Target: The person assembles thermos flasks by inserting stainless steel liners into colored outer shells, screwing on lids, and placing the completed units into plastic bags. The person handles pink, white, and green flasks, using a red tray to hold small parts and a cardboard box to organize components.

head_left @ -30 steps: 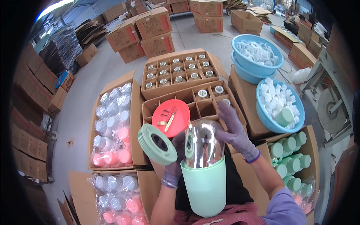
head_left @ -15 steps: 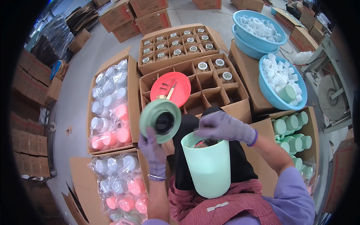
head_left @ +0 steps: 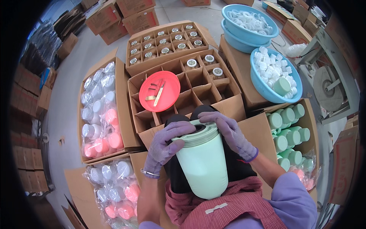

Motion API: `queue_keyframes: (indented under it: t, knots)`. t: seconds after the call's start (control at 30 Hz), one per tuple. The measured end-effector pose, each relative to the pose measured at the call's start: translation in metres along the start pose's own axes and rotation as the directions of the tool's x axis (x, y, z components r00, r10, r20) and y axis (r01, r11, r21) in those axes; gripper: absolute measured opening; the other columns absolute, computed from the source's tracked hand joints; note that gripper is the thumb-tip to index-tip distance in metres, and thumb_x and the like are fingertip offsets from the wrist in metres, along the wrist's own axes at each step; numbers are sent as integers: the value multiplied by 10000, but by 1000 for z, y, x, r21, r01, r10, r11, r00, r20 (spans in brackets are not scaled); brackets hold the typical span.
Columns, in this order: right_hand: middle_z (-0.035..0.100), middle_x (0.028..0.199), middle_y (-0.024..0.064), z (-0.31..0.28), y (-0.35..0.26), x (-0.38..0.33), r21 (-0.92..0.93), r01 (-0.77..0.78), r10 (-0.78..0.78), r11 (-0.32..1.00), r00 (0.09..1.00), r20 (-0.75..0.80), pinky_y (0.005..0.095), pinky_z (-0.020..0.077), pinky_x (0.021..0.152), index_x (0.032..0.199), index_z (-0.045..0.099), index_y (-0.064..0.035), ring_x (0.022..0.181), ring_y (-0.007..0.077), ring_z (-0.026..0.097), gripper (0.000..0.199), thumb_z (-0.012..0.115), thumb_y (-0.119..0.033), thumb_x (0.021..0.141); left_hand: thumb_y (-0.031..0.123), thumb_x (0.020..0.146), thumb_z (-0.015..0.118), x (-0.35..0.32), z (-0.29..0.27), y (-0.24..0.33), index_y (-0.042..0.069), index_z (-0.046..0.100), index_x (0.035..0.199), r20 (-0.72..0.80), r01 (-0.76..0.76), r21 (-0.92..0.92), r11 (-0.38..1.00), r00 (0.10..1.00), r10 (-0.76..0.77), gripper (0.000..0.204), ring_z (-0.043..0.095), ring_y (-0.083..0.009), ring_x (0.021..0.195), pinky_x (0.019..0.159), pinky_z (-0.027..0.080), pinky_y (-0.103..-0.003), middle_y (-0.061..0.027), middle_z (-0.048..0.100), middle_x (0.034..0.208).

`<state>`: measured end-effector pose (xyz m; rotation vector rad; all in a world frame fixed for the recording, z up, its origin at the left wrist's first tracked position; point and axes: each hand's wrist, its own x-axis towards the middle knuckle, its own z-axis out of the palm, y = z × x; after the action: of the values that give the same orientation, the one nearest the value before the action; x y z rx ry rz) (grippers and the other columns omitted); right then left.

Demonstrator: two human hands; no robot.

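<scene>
Upright between my knees stands a mint-green plastic canister (head_left: 204, 164) with a tapered body. A green ring-shaped collar (head_left: 202, 135) with a dark centre opening sits on its mouth. My left hand (head_left: 164, 143), in a purple-grey glove, curls round the collar's left side, with its thumb at the front. My gloved right hand (head_left: 230, 133) grips the collar's right side, fingers over the top. The canister's inside is hidden. Beyond my hands a red round tray (head_left: 167, 101) holds slim tools and small dark pieces, resting on a divided carton (head_left: 232, 110) with a few white-topped jars.
A second divided carton (head_left: 133, 70) with silver-topped jars stands behind. At right are blue basins of white rings (head_left: 251, 21) and white caps (head_left: 274, 68), and a carton of green cups (head_left: 280, 143). Bagged white and pink cups (head_left: 101, 145) fill cartons at left.
My left hand has brought the green collar from the left onto the canister's mouth. My right hand has come out of the canister and now grips the collar too. The view has shifted slightly.
</scene>
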<state>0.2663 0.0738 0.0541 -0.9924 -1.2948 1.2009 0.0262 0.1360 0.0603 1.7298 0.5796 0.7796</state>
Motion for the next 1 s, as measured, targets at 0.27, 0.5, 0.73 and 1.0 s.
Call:
queue_keyframes:
  t: [0.27,0.5,0.73,1.0]
  knots:
    - [607,1302,146,-4,12,-14,-33,92,-85,995,983,164,367,353,1126,1196,638,14,1281,248,531,411,371,-276,1083,351,941,566,-29,32,38,7,667,1121,-125,-53,343,938,987,102,401,627,-370,1073,991,459,-432,-181,665,1118]
    - [608,1296,139,-1,-25,-24,-258,286,-209,923,935,288,494,267,1172,1245,627,-52,1276,282,539,323,497,-225,1004,205,1027,390,-36,35,21,-23,629,1202,-270,-14,-6,1000,963,12,374,622,-301,1149,1058,443,-402,-156,650,1223]
    - [637,1164,90,-8,-120,-64,-354,639,-374,683,722,583,507,377,1076,1216,671,-101,1077,279,623,352,681,-158,869,170,1025,509,-64,113,-125,35,368,1519,82,228,-835,501,951,-297,531,421,-169,1385,1185,302,-314,-75,435,1526]
    - [680,986,140,-55,-108,-89,-700,-279,334,657,941,-61,342,527,743,1174,679,-60,816,245,681,368,680,-299,894,118,856,702,-126,105,49,24,576,1131,32,305,-167,938,952,-304,316,527,-257,1255,1056,412,-387,-204,499,1425]
